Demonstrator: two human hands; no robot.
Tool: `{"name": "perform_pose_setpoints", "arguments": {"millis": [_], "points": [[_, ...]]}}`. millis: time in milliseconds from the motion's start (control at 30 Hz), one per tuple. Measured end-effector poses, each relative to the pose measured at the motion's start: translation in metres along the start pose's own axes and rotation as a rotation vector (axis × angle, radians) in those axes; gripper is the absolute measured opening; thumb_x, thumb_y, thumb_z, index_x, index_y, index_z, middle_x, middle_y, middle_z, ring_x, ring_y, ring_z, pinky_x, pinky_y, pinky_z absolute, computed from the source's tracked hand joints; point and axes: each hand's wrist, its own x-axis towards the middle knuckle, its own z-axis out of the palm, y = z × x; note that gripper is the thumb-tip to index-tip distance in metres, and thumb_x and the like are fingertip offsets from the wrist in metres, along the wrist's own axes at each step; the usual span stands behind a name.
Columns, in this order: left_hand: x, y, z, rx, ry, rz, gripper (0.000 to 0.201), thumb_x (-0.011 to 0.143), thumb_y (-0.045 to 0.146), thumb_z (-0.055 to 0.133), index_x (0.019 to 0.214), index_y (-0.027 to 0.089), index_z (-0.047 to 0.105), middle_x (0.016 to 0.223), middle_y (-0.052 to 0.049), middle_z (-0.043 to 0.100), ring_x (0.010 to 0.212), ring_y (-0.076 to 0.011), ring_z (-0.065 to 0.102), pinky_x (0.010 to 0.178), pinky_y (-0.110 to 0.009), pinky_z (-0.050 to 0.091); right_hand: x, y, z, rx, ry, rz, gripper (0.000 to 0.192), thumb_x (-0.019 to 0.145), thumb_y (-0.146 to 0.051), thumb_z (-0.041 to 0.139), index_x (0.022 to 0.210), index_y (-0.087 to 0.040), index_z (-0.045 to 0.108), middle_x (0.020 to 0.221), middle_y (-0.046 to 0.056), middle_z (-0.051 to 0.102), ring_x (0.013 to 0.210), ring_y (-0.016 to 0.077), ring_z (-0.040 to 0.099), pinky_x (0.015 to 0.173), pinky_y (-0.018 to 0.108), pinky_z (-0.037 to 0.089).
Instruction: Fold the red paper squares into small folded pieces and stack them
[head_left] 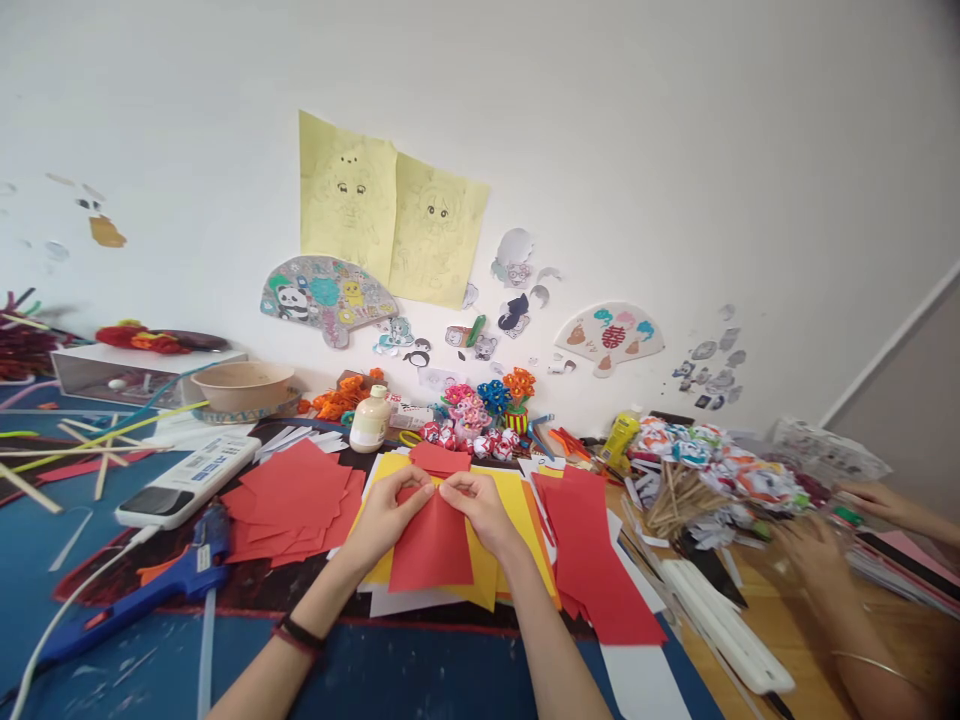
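A red sheet of paper (431,555) hangs between my two hands, with a crease running down its middle from the top edge. My left hand (390,508) pinches its upper edge between thumb and fingers. Close beside it, my right hand (480,508) pinches the same edge, the thumbs almost touching. Beneath lies a stack of yellow paper (514,510) with white sheets showing under it. To the left is a pile of red paper squares (292,495). Longer red strips of paper (592,550) lie to the right.
A blue glue gun (142,595) and a white power strip (191,480) lie at left. At the back stand a glue bottle (370,420) and pipe-cleaner flowers (495,398). A second power strip (724,625) lies at right, near another person's hands (814,550).
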Motion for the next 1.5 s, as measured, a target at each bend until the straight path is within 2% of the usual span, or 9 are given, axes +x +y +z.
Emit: {"name": "perform_pose_setpoints", "arguments": {"millis": [167, 300, 400, 700, 933, 1033, 1200, 1333, 1500], "points": [[0.003, -0.024, 0.000, 0.102, 0.030, -0.136, 0.033, 0.077, 0.050, 0.057, 0.078, 0.018, 0.064, 0.071, -0.002, 0.063, 0.066, -0.0174, 0.054, 0.061, -0.026, 0.039, 0.006, 0.020, -0.009, -0.200, 0.111, -0.012, 0.025, 0.071, -0.043, 0.072, 0.073, -0.017, 0.073, 0.075, 0.006, 0.069, 0.074, 0.0206, 0.059, 0.067, 0.029, 0.043], [0.004, -0.048, 0.004, 0.154, 0.107, -0.204, 0.033, 0.074, 0.049, 0.059, 0.066, 0.017, 0.062, 0.053, 0.003, 0.051, 0.053, -0.0136, 0.045, 0.051, -0.023, 0.027, 0.007, 0.045, -0.013, -0.147, 0.164, 0.137, 0.030, 0.065, -0.044, 0.076, 0.065, -0.015, 0.071, 0.067, 0.007, 0.068, 0.065, 0.0207, 0.060, 0.059, 0.029, 0.042], [0.002, -0.055, 0.008, 0.132, 0.148, -0.232, 0.032, 0.074, 0.048, 0.059, 0.069, 0.017, 0.064, 0.052, 0.004, 0.051, 0.051, -0.0129, 0.043, 0.050, -0.023, 0.026, 0.007, 0.055, -0.013, -0.106, 0.189, 0.155, 0.032, 0.063, -0.046, 0.077, 0.064, -0.015, 0.070, 0.065, 0.007, 0.068, 0.064, 0.0201, 0.060, 0.058, 0.029, 0.042], [0.002, -0.061, 0.006, -0.010, 0.230, -0.263, 0.035, 0.071, 0.050, 0.062, 0.076, 0.016, 0.068, 0.065, -0.003, 0.068, 0.061, -0.0182, 0.059, 0.054, -0.024, 0.039, 0.007, 0.056, -0.013, -0.041, 0.235, 0.151, 0.034, 0.065, -0.047, 0.076, 0.065, -0.014, 0.069, 0.065, 0.006, 0.068, 0.061, 0.0192, 0.060, 0.059, 0.028, 0.043], [0.003, -0.056, 0.004, -0.129, 0.202, -0.210, 0.039, 0.075, 0.051, 0.060, 0.088, 0.014, 0.066, 0.086, -0.008, 0.072, 0.080, -0.0232, 0.065, 0.065, -0.027, 0.046, 0.001, 0.037, -0.013, 0.238, 0.038, 0.190, 0.047, 0.066, -0.040, 0.079, 0.103, -0.015, 0.067, 0.096, 0.012, 0.072, 0.085, 0.0265, 0.068, 0.079, 0.038, 0.051], [0.002, -0.055, 0.005, -0.115, 0.193, -0.223, 0.039, 0.072, 0.051, 0.062, 0.085, 0.014, 0.065, 0.078, -0.007, 0.071, 0.072, -0.0216, 0.065, 0.060, -0.026, 0.045, 0.001, 0.039, -0.014, 0.258, 0.033, 0.181, 0.045, 0.065, -0.037, 0.080, 0.101, -0.013, 0.068, 0.097, 0.013, 0.072, 0.086, 0.0273, 0.068, 0.083, 0.041, 0.050], [0.002, -0.057, 0.004, 0.032, 0.258, -0.255, 0.037, 0.068, 0.052, 0.065, 0.062, 0.016, 0.060, 0.051, 0.000, 0.059, 0.052, -0.0159, 0.054, 0.048, -0.023, 0.034, 0.003, 0.050, -0.016, 0.256, 0.123, 0.167, 0.040, 0.068, -0.040, 0.078, 0.095, -0.011, 0.070, 0.096, 0.014, 0.072, 0.085, 0.0276, 0.068, 0.082, 0.040, 0.051], [0.003, -0.052, 0.003, 0.001, 0.279, -0.253, 0.039, 0.068, 0.054, 0.063, 0.066, 0.016, 0.061, 0.051, 0.000, 0.059, 0.052, -0.0157, 0.054, 0.048, -0.023, 0.034, 0.003, 0.049, -0.016, 0.286, 0.140, 0.145, 0.041, 0.069, -0.038, 0.077, 0.099, -0.012, 0.069, 0.097, 0.013, 0.072, 0.086, 0.0273, 0.068, 0.081, 0.039, 0.051], [0.002, -0.045, 0.006, -0.025, 0.160, -0.218, 0.040, 0.065, 0.055, 0.064, 0.065, 0.016, 0.062, 0.053, 0.000, 0.060, 0.052, -0.0139, 0.052, 0.048, -0.021, 0.034, 0.002, 0.038, -0.011, 0.309, 0.156, 0.082, 0.043, 0.071, -0.040, 0.075, 0.105, -0.015, 0.068, 0.104, 0.013, 0.071, 0.091, 0.0270, 0.067, 0.083, 0.039, 0.051]]}}
